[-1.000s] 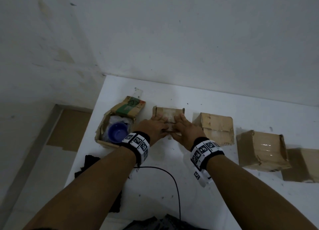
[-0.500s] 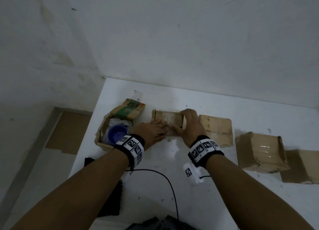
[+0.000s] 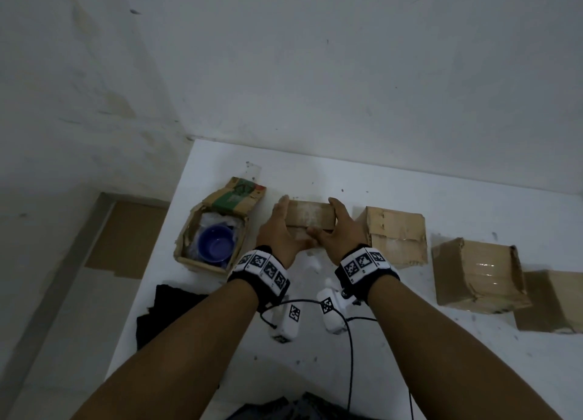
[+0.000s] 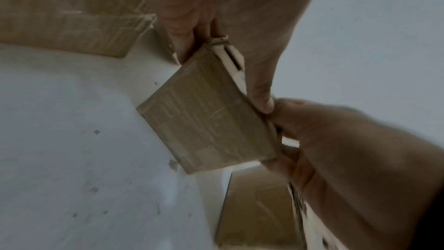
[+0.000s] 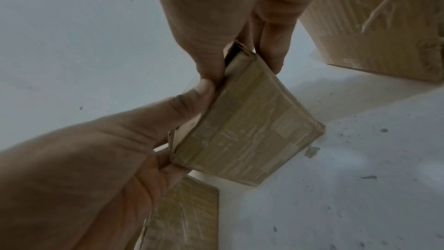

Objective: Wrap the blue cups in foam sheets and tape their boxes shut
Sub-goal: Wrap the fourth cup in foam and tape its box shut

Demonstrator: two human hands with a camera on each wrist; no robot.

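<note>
A small closed, taped cardboard box [image 3: 310, 217] is held between both hands above the white table [image 3: 426, 372]. My left hand [image 3: 279, 228] grips its left side and my right hand [image 3: 340, 225] its right side, thumbs on the near face. The left wrist view has the box [image 4: 209, 121] pinched between the thumb [image 4: 260, 86] and fingers. In the right wrist view the box [image 5: 250, 130] is tilted. Left of it stands an open box [image 3: 186, 249] with a blue cup [image 3: 216, 246] on white foam.
Three closed boxes line up to the right [image 3: 396, 235] [image 3: 476, 271] [image 3: 552, 303]. A black cloth [image 3: 167, 312] lies at the table's left edge, beyond which the floor drops away. A black cable [image 3: 349, 356] runs across the near table. The wall stands close behind.
Both hands left the top of the small box and took hold of its sides, the right hand first, then the left. The box now sits a little farther back.
</note>
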